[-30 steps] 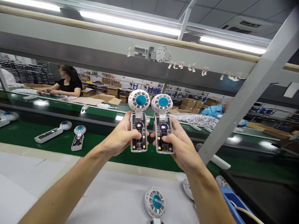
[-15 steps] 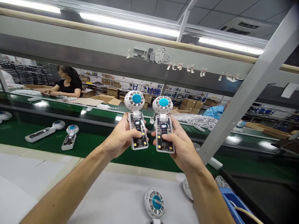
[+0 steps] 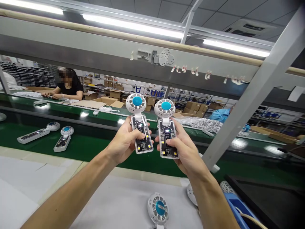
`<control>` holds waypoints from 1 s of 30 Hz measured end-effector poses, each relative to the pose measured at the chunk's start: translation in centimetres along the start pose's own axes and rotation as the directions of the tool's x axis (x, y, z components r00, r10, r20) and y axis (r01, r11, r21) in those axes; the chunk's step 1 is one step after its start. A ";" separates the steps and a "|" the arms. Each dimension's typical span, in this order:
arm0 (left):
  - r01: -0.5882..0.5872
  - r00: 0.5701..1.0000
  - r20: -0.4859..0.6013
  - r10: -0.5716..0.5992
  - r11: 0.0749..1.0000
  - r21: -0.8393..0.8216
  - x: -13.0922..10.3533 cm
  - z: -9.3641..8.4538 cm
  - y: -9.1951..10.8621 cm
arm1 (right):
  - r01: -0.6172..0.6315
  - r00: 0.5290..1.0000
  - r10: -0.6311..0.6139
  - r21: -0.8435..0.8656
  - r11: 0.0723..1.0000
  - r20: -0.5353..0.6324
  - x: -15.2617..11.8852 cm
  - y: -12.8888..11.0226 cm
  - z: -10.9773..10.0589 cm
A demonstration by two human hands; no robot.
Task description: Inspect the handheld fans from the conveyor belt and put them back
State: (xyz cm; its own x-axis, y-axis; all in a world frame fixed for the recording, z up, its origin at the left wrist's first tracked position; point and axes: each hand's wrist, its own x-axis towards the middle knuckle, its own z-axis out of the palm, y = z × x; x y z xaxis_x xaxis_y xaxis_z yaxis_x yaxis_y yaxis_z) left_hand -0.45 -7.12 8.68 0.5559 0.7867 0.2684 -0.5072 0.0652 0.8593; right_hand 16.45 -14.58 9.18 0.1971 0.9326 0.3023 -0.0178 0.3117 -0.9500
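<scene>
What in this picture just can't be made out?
- Left fan: the left hand hides its back; head view.
- Right fan: the right hand hides its back.
- Bottom fan: handle cut off by the lower edge.
- Signs on the beam: too blurred to read.

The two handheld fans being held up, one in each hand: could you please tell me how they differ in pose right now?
The fan in the left hand leans, its head tipped to the left, while the fan in the right hand stands close to upright. The left hand's fan has its head a little higher than the right hand's fan. The left hand grips from the left side, the right hand from the right. Both fans share white heads, blue hubs and clear handles with lit spots.
</scene>
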 end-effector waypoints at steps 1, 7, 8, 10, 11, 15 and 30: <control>-0.012 1.000 -0.015 0.012 1.000 0.000 0.0 0.0 0.0 | -0.010 1.000 0.010 -0.005 1.000 0.011 -0.1 -0.1 0.0; -0.043 0.999 -0.016 0.042 0.998 -0.041 0.1 -0.3 0.1 | -0.033 0.999 0.033 0.004 0.999 0.030 -0.1 -0.1 0.3; -0.038 0.999 -0.004 0.038 0.998 -0.053 0.1 -0.3 0.1 | -0.018 1.000 0.018 0.014 1.000 0.023 -0.1 0.0 0.3; -0.032 0.999 0.014 0.033 0.997 -0.064 -0.1 -0.3 0.3 | 0.029 1.000 -0.029 0.038 0.999 -0.010 0.0 0.1 0.3; -0.031 0.999 0.016 0.032 0.998 -0.063 -0.1 -0.3 0.4 | 0.050 0.998 -0.049 0.046 0.998 -0.030 0.0 0.0 0.3; -0.015 1.000 0.012 0.016 0.999 -0.045 -0.4 -0.2 0.6 | 0.075 0.993 -0.069 0.056 0.996 -0.093 -0.2 -0.3 0.1; 0.011 1.000 0.028 -0.010 0.999 -0.035 -0.1 -0.4 0.7 | 0.138 0.978 -0.119 0.104 0.985 -0.171 -1.9 -1.8 -0.7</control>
State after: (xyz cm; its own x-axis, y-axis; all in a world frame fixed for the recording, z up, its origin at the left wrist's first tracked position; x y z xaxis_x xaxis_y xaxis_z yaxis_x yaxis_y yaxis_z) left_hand -1.16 -6.93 9.03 0.5792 0.7685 0.2719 -0.5239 0.0954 0.8464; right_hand 16.80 -17.05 10.29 0.3625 0.8440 0.3952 -0.0927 0.4546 -0.8858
